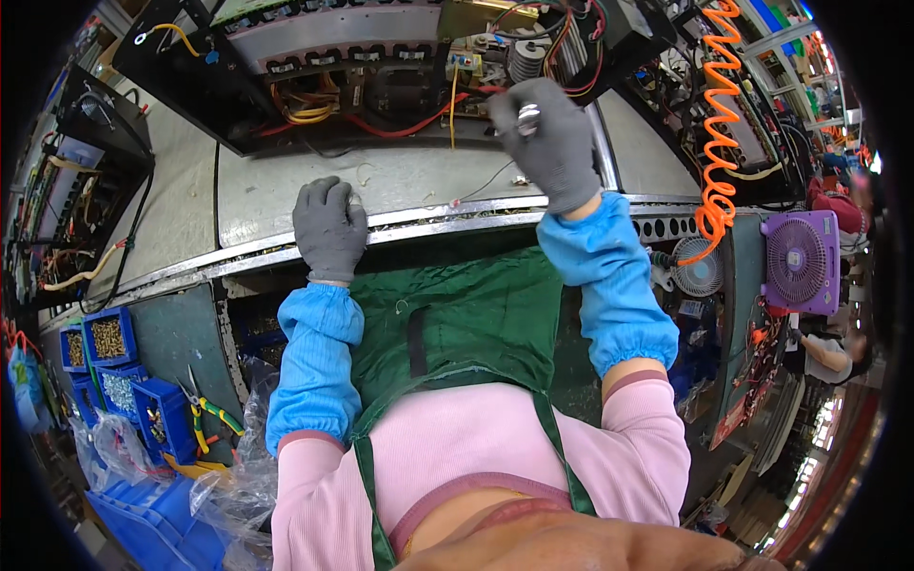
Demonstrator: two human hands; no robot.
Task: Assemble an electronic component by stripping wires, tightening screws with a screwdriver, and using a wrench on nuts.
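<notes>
My left hand (328, 230), in a grey glove, rests back up on the metal front edge of the bench. Its fingers lie on the bench top and nothing shows in them. My right hand (554, 143), also gloved in grey, is raised at the right front of a black-cased electrical unit (190, 81) and is slightly blurred. Its fingers are curled closed around a shiny metal piece (528, 119), most of which is hidden. Red, yellow and black wires hang at the unit's opening, and a thin yellow strip (453, 109) dangles from it. A thin dark wire with a small end (455, 203) lies on the bench between my hands.
More opened units stand at left (71, 200) and right. An orange coiled air hose (721, 143) hangs at right, near a purple fan (800, 262). Blue bins of small parts (109, 338), yellow-green pliers (214, 414) and clear plastic bags lie lower left. Another person (828, 357) is at far right.
</notes>
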